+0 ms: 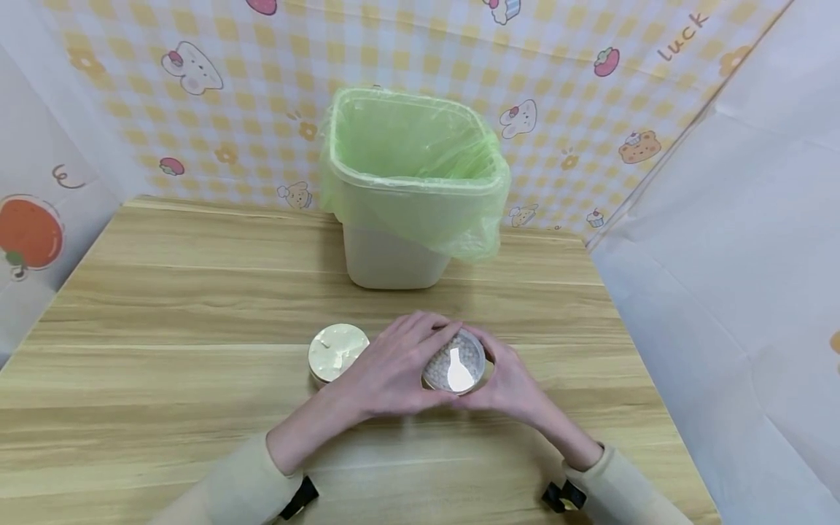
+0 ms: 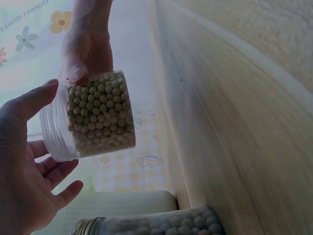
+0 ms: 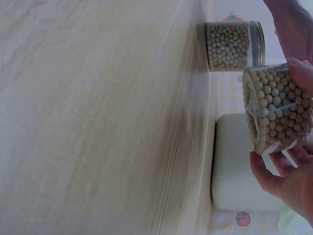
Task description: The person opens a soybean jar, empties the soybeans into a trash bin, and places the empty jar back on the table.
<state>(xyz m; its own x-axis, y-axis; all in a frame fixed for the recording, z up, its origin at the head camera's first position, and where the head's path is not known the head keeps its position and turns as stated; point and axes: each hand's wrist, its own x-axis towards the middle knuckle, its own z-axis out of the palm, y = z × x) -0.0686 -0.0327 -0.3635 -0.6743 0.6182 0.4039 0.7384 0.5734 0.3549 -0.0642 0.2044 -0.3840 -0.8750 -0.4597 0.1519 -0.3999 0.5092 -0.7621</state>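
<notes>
Both hands hold a clear jar (image 1: 454, 359) of small round beige balls, raised off the wooden table. My left hand (image 1: 402, 368) reaches round its left side, and the right hand (image 1: 510, 379) grips it from the right. In the left wrist view, the left thumb and fingers (image 2: 68, 169) curl about the jar's clear ridged upper end. The jar's base (image 3: 252, 115) faces the table, slightly tilted, in the right wrist view. Left of the hands, a second jar (image 3: 227, 46) of similar balls stands upright, with a shiny gold lid (image 1: 337, 351).
Behind the hands, a white bin (image 1: 394, 255) lined with a thin green bag (image 1: 420, 138) stands on the table (image 1: 197, 292). A yellow checked sheet (image 1: 262, 95) hangs at the back. White sheets (image 1: 741, 255) flank both sides.
</notes>
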